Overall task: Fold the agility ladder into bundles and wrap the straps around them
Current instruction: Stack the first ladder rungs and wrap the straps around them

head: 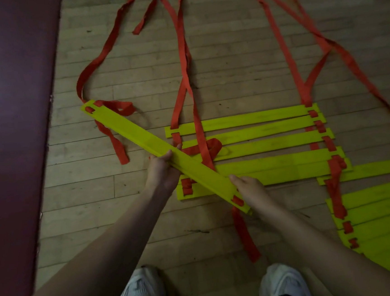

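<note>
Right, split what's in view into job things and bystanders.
Job: held yellow plastic rung, gripped by left hand and right hand; laid-out flat yellow plastic rungs; long orange fabric straps.
Lying about: dark red mat; pale wooden plank floor; white sneakers.

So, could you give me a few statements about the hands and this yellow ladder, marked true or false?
1. The left hand and the right hand both grip the lifted rung, which slants across the view. True.
2. The straps are blue. False: they are orange-red.
3. Other rungs lie flat on the wooden floor. True.
4. The mat lies to the right of the rungs. False: the dark red mat is at the left edge.
5. The person is barefoot. False: white shoes show at the bottom.
</note>
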A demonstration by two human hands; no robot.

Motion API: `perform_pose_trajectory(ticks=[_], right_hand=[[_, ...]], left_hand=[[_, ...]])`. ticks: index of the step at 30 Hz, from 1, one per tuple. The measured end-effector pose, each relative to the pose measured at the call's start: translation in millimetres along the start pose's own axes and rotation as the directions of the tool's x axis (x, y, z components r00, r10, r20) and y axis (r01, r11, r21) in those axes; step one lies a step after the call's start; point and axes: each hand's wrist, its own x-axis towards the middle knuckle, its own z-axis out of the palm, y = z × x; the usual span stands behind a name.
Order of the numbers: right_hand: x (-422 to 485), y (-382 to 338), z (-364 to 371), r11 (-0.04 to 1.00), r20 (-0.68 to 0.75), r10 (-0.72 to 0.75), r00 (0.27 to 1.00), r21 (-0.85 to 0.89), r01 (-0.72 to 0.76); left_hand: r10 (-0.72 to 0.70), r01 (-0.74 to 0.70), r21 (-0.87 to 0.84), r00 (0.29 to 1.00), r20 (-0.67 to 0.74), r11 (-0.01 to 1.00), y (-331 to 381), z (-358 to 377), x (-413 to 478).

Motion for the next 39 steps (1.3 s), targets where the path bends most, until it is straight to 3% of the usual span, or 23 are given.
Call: perform_pose_trajectory(ticks=[4, 6, 8, 10, 13, 15, 18, 22, 25, 31, 34, 39], right_hand=[[-3.1, -4.6, 6.8, 0.905, -0.254, 0.094, 0.963, 0.425, 0.024], [-1.1, -6.5, 3.8, 0.876, -0.254, 0.114, 0.960, 0.481, 0.023], [2.1, -6.6, 3.1, 0.914, -0.244, 0.083, 0.966, 0.404, 0.023], [6.3, -3.0, 4.1, 0.954, -0.168, 0.140, 0.976, 0.287, -0.087], [5.7, -1.5, -2.7, 0.898, 0.167, 0.306, 0.937, 0.277, -0.342], [1.0, 0.8, -11.6, 0.882, 0.317, 0.332, 0.888, 0.231, -0.412], [-2.4, 4.6, -20.8, 0.914, 0.345, 0.272, 0.898, 0.201, -0.354], [-0.4, 3.6, -18.6, 0.799, 0.223, 0.080, 0.972, 0.568, -0.196], [1.7, -2.7, -24.4, 0.748, 0.137, -0.017, 0.990, 0.659, -0.079], [3.9, -23.0, -34.4, 0.818, 0.197, -0.251, 0.948, 0.566, 0.099], [7.0, -32.2, -27.9, 0.843, 0.239, -0.296, 0.925, 0.520, 0.135], [13.5, -43.2, -20.0, 0.859, 0.192, -0.294, 0.936, 0.482, 0.171]], left_hand=[[0.019, -0.019, 0.017, 1.000, -0.013, 1.000, 0.4, -3.1, 1.7], [0.018, -0.018, 0.009, 1.000, -0.020, 1.000, -0.9, -5.1, 1.9], [0.002, -0.002, 0.007, 0.999, -0.034, 1.000, -1.0, -6.2, 2.5], [-0.007, 0.008, 0.012, 0.999, -0.048, 1.000, -0.6, -6.3, 2.5], [0.005, -0.004, 0.019, 0.998, -0.061, 1.000, -3.5, -4.7, -1.7], [0.029, -0.027, 0.038, 0.997, -0.068, 0.999, -4.8, -1.0, -5.4], [0.038, -0.035, 0.043, 0.997, -0.073, 0.998, -2.9, 4.6, -5.9], [0.035, -0.030, 0.077, 0.997, -0.070, 0.997, -1.9, 4.3, -5.5], [0.063, -0.056, 0.157, 0.997, -0.040, 0.986, -4.3, -0.3, -8.4], [0.017, -0.023, 0.309, 1.000, 0.022, 0.951, -11.2, -4.3, -17.7], [-0.027, 0.011, 0.325, 0.999, 0.046, 0.946, -14.8, 1.4, -19.5], [-0.101, 0.053, 0.445, 0.991, 0.086, 0.894, -15.9, 4.2, -26.6]])
